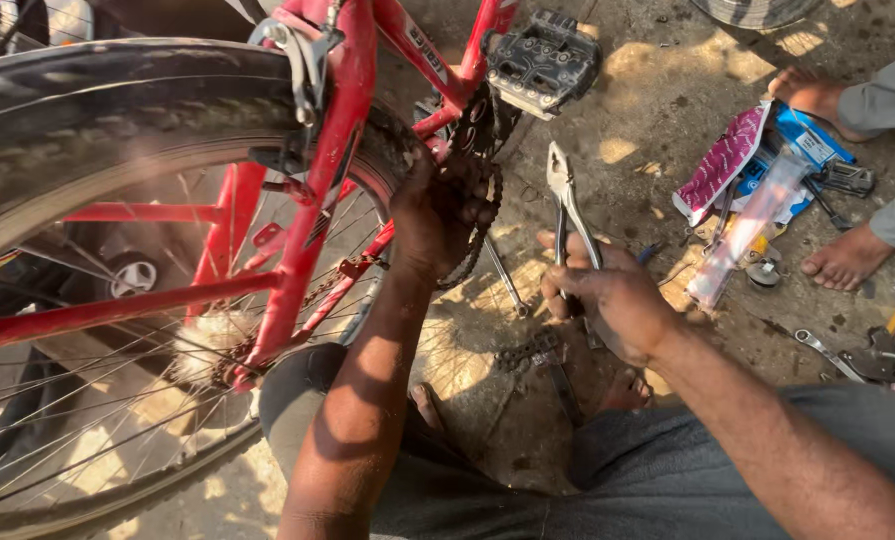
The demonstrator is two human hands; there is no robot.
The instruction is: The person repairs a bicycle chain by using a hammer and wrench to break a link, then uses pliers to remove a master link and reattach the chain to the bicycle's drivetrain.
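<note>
— Now, left hand: where, and gripping what?

— Up against the chainring of the red bicycle frame, just below the black pedal. Fingers curled shut round the greasy chain at the wrap over the teeth, back of the hand toward the camera.

— And the right hand?

— Lower and to the side, well clear of the frame. Closed round the handles of slip-joint pliers, nose pointing up toward the chainring, jaws slightly parted and empty.

— Step in hand, judging by that?

— Probably working the chain at the chainring: one hand steadying the links, the tool held ready but not yet biting on anything.

— Needed for a next move?

— Likely a firm hold on the chain, to keep the slack from slipping off the teeth, plus a short swing of the pliers across to the link under the fingers. Care too over pinched fingertips, given the close quarters.

— Anything else around?

— Rear tyre filling the near side. On the concrete ground: a short loose length of chain, a spanner, a pile of plastic packets. Beyond those, another person's bare foot.
</note>
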